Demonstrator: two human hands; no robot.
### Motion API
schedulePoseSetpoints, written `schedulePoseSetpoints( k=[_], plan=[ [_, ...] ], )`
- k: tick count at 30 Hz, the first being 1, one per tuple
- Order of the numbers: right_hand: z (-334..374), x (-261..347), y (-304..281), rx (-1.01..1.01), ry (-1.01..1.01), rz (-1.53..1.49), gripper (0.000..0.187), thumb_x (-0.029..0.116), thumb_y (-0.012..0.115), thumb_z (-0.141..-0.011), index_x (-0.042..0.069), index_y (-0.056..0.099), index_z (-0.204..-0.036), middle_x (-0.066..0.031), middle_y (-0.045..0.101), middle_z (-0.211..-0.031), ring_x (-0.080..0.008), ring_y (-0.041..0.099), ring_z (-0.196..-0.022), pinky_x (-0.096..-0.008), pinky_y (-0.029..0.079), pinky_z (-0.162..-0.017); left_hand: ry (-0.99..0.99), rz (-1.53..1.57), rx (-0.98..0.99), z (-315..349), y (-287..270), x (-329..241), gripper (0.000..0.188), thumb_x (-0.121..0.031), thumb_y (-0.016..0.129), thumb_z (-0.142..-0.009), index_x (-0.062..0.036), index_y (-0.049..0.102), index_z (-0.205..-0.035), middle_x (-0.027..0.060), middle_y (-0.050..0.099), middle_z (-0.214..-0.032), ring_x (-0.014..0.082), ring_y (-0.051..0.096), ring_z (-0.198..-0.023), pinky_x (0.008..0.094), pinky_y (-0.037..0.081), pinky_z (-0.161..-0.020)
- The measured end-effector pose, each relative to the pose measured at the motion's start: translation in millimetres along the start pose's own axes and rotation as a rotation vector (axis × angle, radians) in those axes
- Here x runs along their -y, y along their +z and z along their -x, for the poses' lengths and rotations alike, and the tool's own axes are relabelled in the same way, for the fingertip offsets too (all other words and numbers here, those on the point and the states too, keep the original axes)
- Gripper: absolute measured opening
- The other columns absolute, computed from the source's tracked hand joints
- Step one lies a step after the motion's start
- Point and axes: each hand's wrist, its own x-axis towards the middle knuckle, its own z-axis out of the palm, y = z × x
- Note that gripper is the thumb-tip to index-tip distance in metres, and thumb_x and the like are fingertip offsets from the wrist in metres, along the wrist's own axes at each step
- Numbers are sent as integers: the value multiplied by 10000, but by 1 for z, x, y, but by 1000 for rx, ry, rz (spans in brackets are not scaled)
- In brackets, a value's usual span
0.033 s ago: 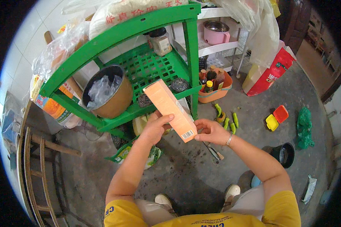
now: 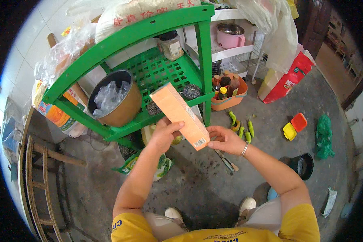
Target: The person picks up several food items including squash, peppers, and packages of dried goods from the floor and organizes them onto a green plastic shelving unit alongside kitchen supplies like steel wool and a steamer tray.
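Between my hands is a long orange cardboard box (image 2: 177,113), tilted with its far end toward the upper left. My left hand (image 2: 165,133) grips it from the left, thumb lying across its upper face and the fingers partly hidden beneath. At the near lower right end, my right hand (image 2: 226,140) holds the box's edge with fingers and thumb. Behind the box stands a green plastic shelf (image 2: 157,68). On its tier sit a brown pot (image 2: 123,107) with clear plastic bags inside, two steel wool scourers (image 2: 191,91) and a lidded jar (image 2: 171,46).
An orange basket of bottles (image 2: 230,103) stands right of the shelf. Green peppers (image 2: 251,128), an open red and yellow container (image 2: 294,127), a green bag (image 2: 323,137) and a black bucket (image 2: 304,166) are on the floor. A wooden ladder-like frame (image 2: 40,185) leans at left.
The orange box has shifted very slightly up and left in my hands. Both hands keep their hold.
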Motion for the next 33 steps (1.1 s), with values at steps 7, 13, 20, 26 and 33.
schedulePoseSetpoints(
  k=[7, 13, 20, 26, 33],
  plan=[
    [-13, 29, -16, -213, -172, -94, 604, 251, 655, -806, 106, 371, -1319, -69, 467, -1235, -144, 511, -998, -311, 457, -830, 249, -203, -94, -16, -17, -39, 519, -79, 691, -732, 19, 426, -1167, 101, 551, -1097, 194, 546, -1009, 331, 450, -859],
    [-15, 54, 16, -272, -310, 625, 616, 331, 752, -675, 50, 514, -1169, -146, 558, -1109, -265, 589, -879, -330, 488, -753, 384, -551, -238, 0, 14, -8, 735, -142, 760, -644, 17, 350, -1233, 115, 518, -1081, 191, 525, -1001, 309, 492, -773],
    [-23, 51, 14, -349, -296, 612, 466, 257, 678, -749, 57, 525, -1140, -140, 579, -1009, -253, 591, -755, -322, 488, -642, 601, -607, -370, -19, 6, -24, 762, -171, 771, -623, 11, 366, -1242, 123, 497, -1080, 186, 515, -986, 308, 485, -748],
    [-23, 41, -3, -332, -271, 586, 349, 198, 645, -778, 35, 555, -1073, -139, 573, -915, -226, 565, -625, -322, 468, -576, 643, -532, -357, -106, -3, -59, 757, -155, 767, -648, 13, 342, -1251, 145, 584, -979, 207, 575, -888, 336, 456, -798],
    [-15, 28, -6, -210, -282, 639, 295, 194, 632, -792, 47, 572, -1041, -138, 581, -841, -243, 574, -631, -334, 467, -583, 699, -524, -482, -183, 28, -28, 681, -91, 766, -643, 5, 347, -1170, 155, 511, -1088, 265, 552, -945, 387, 486, -728]
  ],
)
